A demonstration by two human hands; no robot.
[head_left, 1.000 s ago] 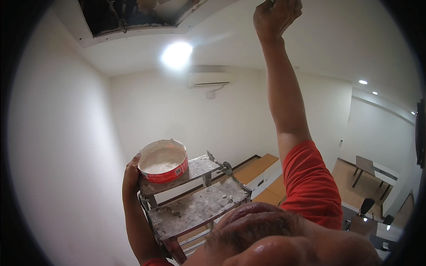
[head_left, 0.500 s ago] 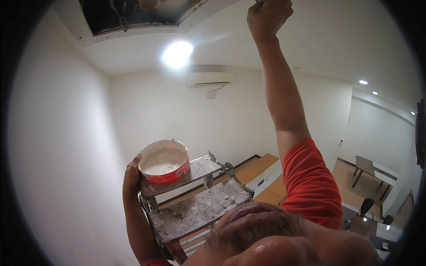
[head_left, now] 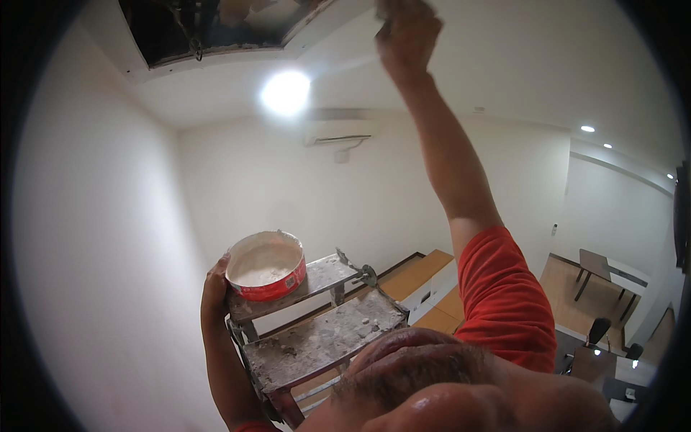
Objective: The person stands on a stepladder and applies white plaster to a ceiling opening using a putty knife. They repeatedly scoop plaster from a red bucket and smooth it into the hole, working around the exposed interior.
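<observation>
Right hand [head_left: 407, 36] raised to ceiling [head_left: 504, 57], fingers clamped on a small tool [head_left: 381, 29]. Left hand [head_left: 214, 288] fingers wrapped round ladder top [head_left: 317, 277] beside red tub [head_left: 265, 265].

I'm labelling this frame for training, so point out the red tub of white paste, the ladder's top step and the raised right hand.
red tub [head_left: 270, 286], head view, on its red side wall.
ladder's top step [head_left: 327, 273], head view, on its bare spattered surface.
right hand [head_left: 408, 39], head view, on the back of the hand.
</observation>
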